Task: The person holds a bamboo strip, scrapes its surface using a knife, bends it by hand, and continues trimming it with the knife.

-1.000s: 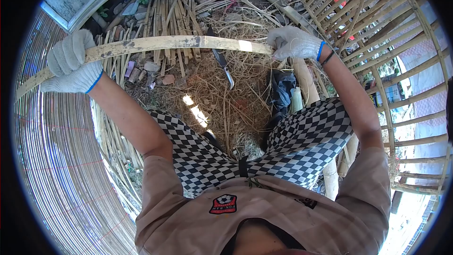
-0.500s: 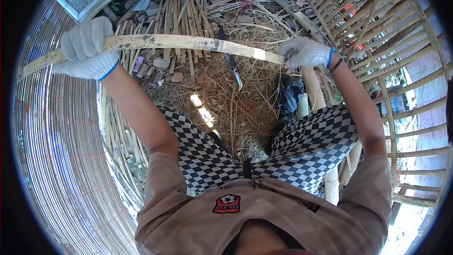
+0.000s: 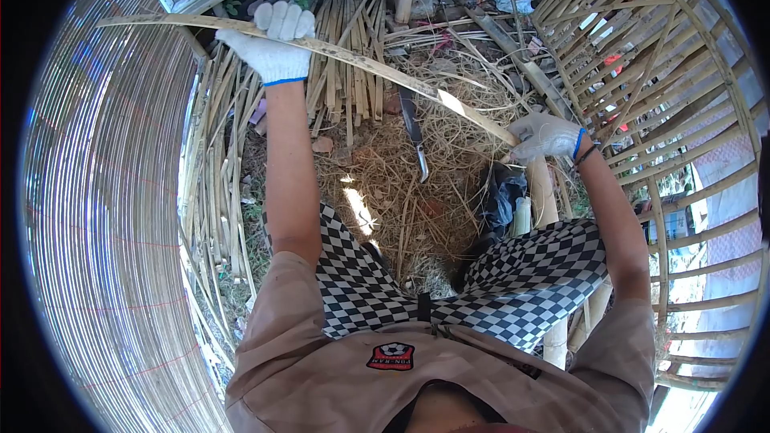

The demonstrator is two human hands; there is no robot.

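Observation:
A long, pale bamboo strip [image 3: 385, 72] slants across the view above the ground, from upper left to middle right. My left hand [image 3: 273, 42], in a white knit glove with a blue cuff, has its fingers closed over the strip; the far left end sticks out past it. At the strip's right end my gloved right hand [image 3: 547, 136] pinches the tip between thumb and fingers. Below the strip, a knife [image 3: 411, 124] with a dark blade and a shiny curved handle end lies on the straw-covered ground, touched by neither hand.
Split bamboo strips [image 3: 353, 48] lie piled behind my left hand, with more strips [image 3: 212, 160] along the left. A slatted bamboo frame [image 3: 642, 56] rises at the right, and a bamboo-strip screen [image 3: 104, 216] stands at the left. A dark plastic bag [image 3: 507, 192] sits near my knee.
My left hand has moved right and away from me, its grip changing from a fist to fingers laid over. The strip now slopes down to the right, and my right hand appears lower.

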